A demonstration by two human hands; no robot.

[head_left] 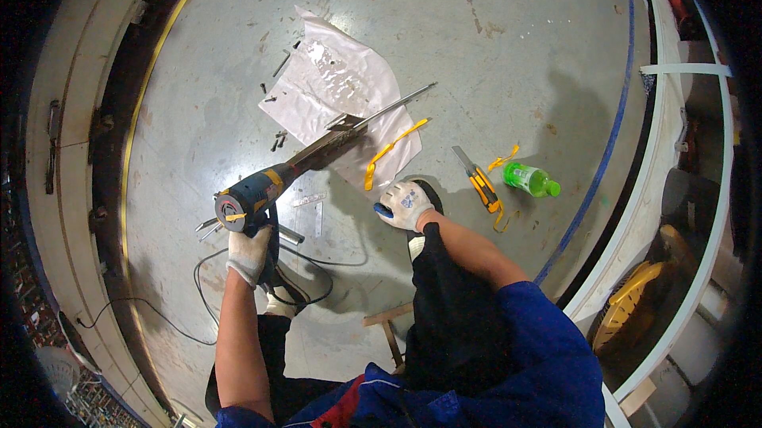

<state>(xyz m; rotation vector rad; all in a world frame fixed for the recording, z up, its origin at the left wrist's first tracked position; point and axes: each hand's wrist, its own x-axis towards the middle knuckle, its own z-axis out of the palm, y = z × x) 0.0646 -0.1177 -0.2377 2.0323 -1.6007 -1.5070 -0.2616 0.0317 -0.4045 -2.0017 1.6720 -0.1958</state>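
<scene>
In my left hand (251, 256), gloved in white, is the grip of a dark blue corded power tool (255, 192) that looks like a heat gun. Its round vented back faces me. A long dark metal piece (321, 146) extends from its front, and a thin steel rod (409, 97) lies beyond over a pale pink cloth (325, 71). My right hand (405, 204), in a white glove with a blue palm, is curled closed beside my knee and shoe, with no object showing in it. Near it a yellow strip (389, 154) lies partly across the cloth.
Right on the grey floor are a yellow utility knife (482, 188) and a green bottle (532, 180) on its side. Several small screws (278, 140) lie left of the cloth. A black cable (198, 293) loops by my left foot. White racking (663, 94) bounds the right side.
</scene>
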